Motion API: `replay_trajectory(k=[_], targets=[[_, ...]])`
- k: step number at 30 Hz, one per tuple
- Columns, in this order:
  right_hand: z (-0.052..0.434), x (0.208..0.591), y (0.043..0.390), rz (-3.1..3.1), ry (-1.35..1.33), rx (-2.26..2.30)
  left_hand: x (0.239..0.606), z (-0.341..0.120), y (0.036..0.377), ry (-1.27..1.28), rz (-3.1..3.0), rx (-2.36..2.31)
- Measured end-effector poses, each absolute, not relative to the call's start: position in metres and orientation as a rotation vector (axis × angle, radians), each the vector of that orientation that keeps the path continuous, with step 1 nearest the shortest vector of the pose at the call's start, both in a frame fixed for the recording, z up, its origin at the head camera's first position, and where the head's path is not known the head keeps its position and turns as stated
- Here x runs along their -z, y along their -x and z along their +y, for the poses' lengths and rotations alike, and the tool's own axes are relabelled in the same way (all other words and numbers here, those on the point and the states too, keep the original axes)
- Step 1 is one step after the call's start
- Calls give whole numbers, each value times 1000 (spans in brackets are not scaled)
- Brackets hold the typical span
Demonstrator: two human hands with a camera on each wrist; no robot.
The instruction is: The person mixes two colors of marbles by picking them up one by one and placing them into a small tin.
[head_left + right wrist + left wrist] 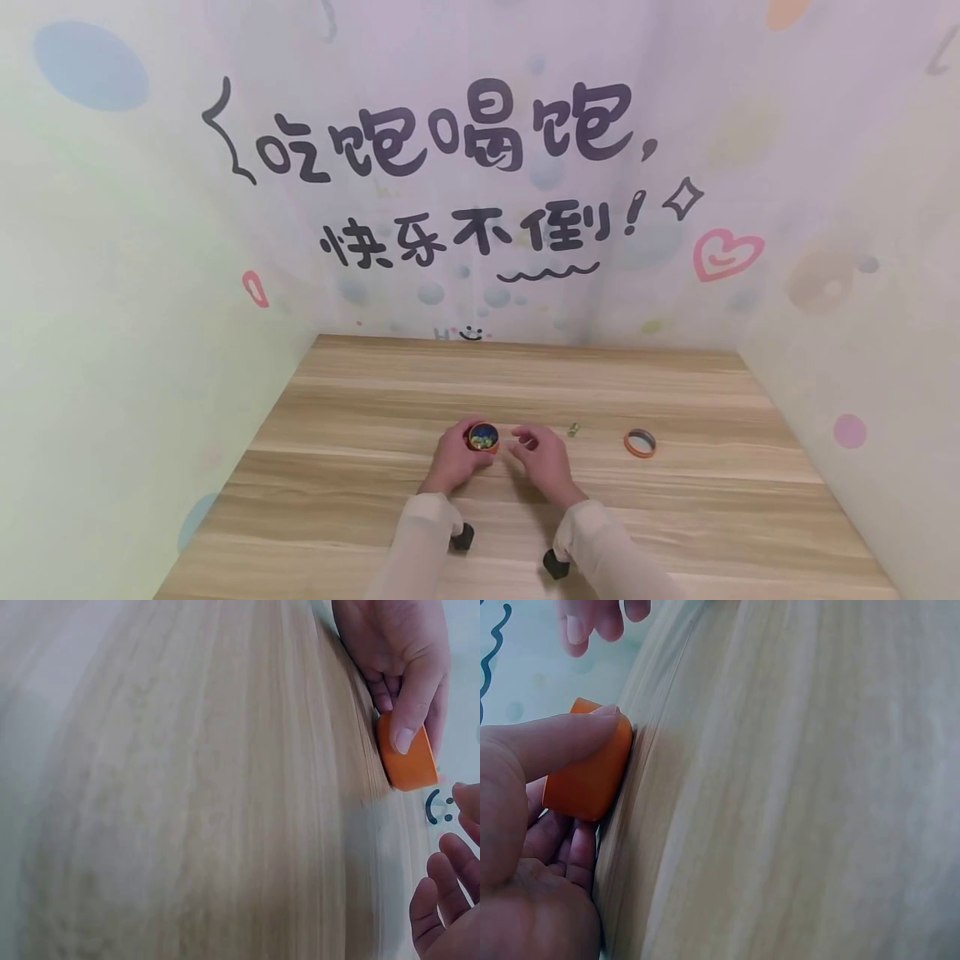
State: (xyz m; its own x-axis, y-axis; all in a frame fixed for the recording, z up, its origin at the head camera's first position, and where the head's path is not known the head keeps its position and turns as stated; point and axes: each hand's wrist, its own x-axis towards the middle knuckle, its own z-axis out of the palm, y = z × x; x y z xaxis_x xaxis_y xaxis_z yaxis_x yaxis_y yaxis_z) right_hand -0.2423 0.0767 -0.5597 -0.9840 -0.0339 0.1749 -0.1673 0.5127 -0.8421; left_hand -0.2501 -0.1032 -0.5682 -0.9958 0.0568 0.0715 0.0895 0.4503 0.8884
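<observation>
My left hand (452,462) grips a small round orange container (483,447), thumb on the near side and fingers curled behind it. Looking into its top in the head view, I see a dark blue inside with several small yellowish-green pieces (482,442). In the left wrist view the container's plain orange wall (589,776) stands at the table surface. Just right of it is my right hand (547,463), its fingers loosely bent and apart from the container. Nothing shows between those fingers in the right wrist view, where part of the hand (454,900) is cut off.
To the right of my right hand lies a small greenish-gold piece (573,429). Farther right, an orange ring-shaped lid (628,450) rests on the wood-grain table (360,400). Printed white walls (480,50) rise behind and on both sides.
</observation>
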Motion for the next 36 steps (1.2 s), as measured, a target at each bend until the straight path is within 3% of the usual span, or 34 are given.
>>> replay_trajectory(k=[36], targets=[[138,554,231,-2662,-147,-1216,568,-102,248,123,-2652,1659]])
